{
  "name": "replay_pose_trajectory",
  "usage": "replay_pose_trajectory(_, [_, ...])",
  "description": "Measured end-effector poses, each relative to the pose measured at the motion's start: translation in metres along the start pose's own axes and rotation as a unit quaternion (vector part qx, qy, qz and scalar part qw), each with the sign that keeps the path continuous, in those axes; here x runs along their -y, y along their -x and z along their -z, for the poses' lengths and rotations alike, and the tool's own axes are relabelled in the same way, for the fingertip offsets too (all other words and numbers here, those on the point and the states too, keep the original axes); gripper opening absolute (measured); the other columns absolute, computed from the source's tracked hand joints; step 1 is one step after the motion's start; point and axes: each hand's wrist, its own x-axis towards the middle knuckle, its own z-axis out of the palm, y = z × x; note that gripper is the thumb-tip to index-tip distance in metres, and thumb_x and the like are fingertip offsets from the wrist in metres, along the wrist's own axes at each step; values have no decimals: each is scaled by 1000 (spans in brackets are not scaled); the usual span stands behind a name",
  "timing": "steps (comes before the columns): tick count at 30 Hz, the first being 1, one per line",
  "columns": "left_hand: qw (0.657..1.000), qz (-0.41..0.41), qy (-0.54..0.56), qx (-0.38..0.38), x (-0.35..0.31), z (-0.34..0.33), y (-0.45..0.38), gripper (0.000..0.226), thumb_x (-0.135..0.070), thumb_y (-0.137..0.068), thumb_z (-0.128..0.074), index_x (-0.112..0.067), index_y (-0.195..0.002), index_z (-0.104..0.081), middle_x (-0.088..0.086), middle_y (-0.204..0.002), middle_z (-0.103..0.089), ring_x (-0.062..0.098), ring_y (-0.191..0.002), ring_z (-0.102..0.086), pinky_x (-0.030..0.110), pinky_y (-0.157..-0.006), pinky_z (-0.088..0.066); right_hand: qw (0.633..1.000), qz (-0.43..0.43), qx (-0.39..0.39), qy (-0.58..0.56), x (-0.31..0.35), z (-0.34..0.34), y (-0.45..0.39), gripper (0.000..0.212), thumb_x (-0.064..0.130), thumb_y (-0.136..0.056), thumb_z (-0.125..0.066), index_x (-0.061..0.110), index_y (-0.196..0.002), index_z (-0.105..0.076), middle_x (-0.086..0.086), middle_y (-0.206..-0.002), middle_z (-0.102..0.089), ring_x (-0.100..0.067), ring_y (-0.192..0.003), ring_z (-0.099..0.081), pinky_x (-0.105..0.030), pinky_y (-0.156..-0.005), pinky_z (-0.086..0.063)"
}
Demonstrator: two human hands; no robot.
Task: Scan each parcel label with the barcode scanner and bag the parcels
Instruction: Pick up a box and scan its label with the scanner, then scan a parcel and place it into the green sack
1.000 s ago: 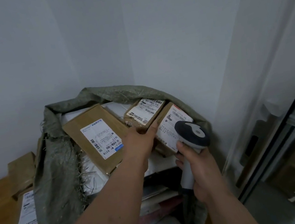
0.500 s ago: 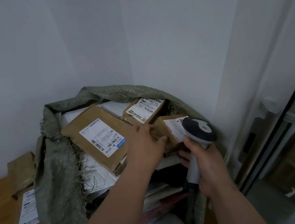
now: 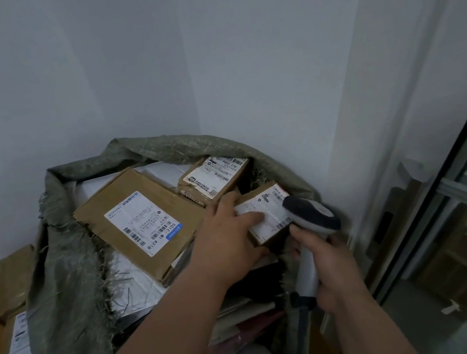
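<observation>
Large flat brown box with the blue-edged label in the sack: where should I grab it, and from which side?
Probably its near right corner, coming from the right. The large flat box lies tilted, label up, and that edge overhangs the white mailers, leaving finger room beneath. The sack crowds its left side.

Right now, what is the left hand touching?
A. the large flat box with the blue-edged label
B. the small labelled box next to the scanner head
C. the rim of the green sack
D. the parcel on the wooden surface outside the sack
B: the left hand rests on the small labelled box, fingers over its label, beside the barcode scanner gripped by the right hand.
</observation>
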Motion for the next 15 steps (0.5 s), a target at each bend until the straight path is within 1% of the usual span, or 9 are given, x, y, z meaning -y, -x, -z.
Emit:
replay_pose_trajectory(3, [1000,4,-5,-22,6,-1,1,67,-65,-67,-77,-47,-129,-59,0,-149,-28,30,-133,-32,48,-110,-37,996,66,-46,-42,21,2,0,31,16,-79,-81,20,-108,-70,-2,-98,-78,-20,-95,-74,-38,-91,-57])
replay_pose_trajectory(5, [1000,5,-9,-18,7,-1,-3,66,-64,-66,-77,-47,-127,-61,2,-147,-31,31,-131,-33,47,-109,-37,989,118,-52,-65,41,1,5,29,14,-80,-80,21,-107,-70,-2,-100,-78,-20,-98,-73,-40,-97,-55])
replay_pose_trajectory(7, [1000,-1,-18,-1,4,-3,-9,62,-64,-67,-75,-47,-126,-62,4,-145,-32,32,-127,-34,44,-108,-38,982,172,-32,-70,58,-4,11,26,11,-83,-78,22,-106,-70,-1,-99,-77,-23,-101,-73,-40,-95,-56])
replay_pose_trajectory(9, [1000,-3,-24,5,0,-5,-17,59,-62,-68,-74,-45,-124,-64,5,-141,-32,34,-121,-32,42,-104,-41,973,220,-10,-71,71,-9,18,31,13,-83,-79,20,-111,-71,0,-105,-77,-23,-104,-72,-36,-91,-58])
replay_pose_trajectory(12, [998,52,14,-25,-12,-8,-32,59,-56,-65,-81,-37,-119,-68,3,-140,-27,31,-122,-24,46,-102,-41,958,282,4,-54,78,-10,23,45,25,-76,-80,20,-119,-69,2,-113,-76,-21,-106,-72,-31,-86,-59])
replay_pose_trajectory(14, [994,94,38,-50,-24,-10,-41,53,-53,-67,-82,-30,-113,-71,4,-140,-29,35,-123,-26,47,-104,-39,956,291,5,-35,74,-11,21,49,28,-75,-81,19,-122,-69,3,-114,-75,-19,-107,-71,-31,-87,-59])
replay_pose_trajectory(15, [993,103,50,-41,-29,-12,-43,48,-50,-72,-80,-27,-113,-71,7,-139,-31,37,-123,-30,45,-105,-37,959,283,4,-20,69,-12,18,47,26,-77,-82,18,-122,-69,3,-113,-75,-19,-107,-71,-33,-88,-58])
